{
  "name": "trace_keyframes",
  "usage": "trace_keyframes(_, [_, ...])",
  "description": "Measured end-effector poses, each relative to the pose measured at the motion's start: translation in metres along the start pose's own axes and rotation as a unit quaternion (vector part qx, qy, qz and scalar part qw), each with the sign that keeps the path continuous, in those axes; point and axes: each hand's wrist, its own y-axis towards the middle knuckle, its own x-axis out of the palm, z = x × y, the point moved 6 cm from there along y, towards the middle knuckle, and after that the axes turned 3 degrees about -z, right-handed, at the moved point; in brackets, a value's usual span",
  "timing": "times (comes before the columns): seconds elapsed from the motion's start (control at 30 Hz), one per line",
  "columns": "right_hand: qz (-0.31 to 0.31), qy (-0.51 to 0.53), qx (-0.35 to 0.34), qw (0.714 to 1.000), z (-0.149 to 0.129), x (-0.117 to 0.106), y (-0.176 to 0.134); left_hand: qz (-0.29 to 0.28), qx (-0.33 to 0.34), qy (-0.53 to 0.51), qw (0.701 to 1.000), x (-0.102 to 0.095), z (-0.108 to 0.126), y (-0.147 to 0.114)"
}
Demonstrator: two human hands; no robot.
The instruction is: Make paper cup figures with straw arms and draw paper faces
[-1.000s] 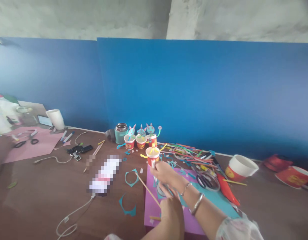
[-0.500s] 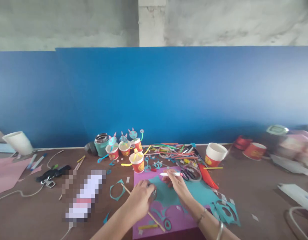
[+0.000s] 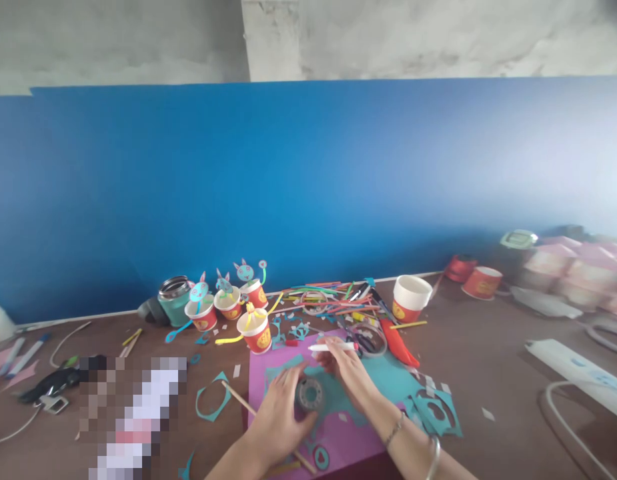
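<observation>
My left hand (image 3: pixel 282 412) is closed around the edge of a round grey tape roll (image 3: pixel 309 395), its thumb and fingers on either side. In my right hand (image 3: pixel 345 365) a white marker (image 3: pixel 333 347) lies nearly level, its tip to the left and a pinkish-red end on the right. Both hands are over turquoise paper (image 3: pixel 383 373) on a purple sheet (image 3: pixel 358 440). A thin wooden stick (image 3: pixel 238 398) runs under my left hand. Below the hands lies a small turquoise disc (image 3: pixel 321 457) with a red mark.
Paper cups with turquoise faces (image 3: pixel 202 315) and a yellow-trimmed cup (image 3: pixel 257 339) stand behind. Near them are a teal flask (image 3: pixel 172 310), pipe cleaners (image 3: pixel 333 300), scissors (image 3: pixel 371 340), a red pouch (image 3: pixel 399 347) and stacked cups (image 3: pixel 409 300). Turquoise cut-outs (image 3: pixel 438 410) lie right; a pixelated patch covers the left.
The view has turned right. My left hand has tilted the tape roll, so its flat face now shows. My right hand keeps the marker in much the same hold.
</observation>
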Motion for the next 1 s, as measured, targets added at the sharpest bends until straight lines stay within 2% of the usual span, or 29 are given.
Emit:
trace_keyframes(0.4, [-0.027,-0.012,0.016,0.999,-0.003,0.002,-0.002,-0.018,0.045,-0.010,0.999,0.001,0.003,-0.003])
trace_keyframes(0.63, [-0.027,-0.018,0.009,0.999,-0.001,0.001,-0.001,-0.024,0.117,-0.008,0.993,-0.001,0.013,-0.004])
trace_keyframes(1.0, [-0.046,-0.032,0.004,0.998,0.001,0.002,-0.001,-0.069,0.162,-0.031,0.984,-0.004,0.021,-0.007])
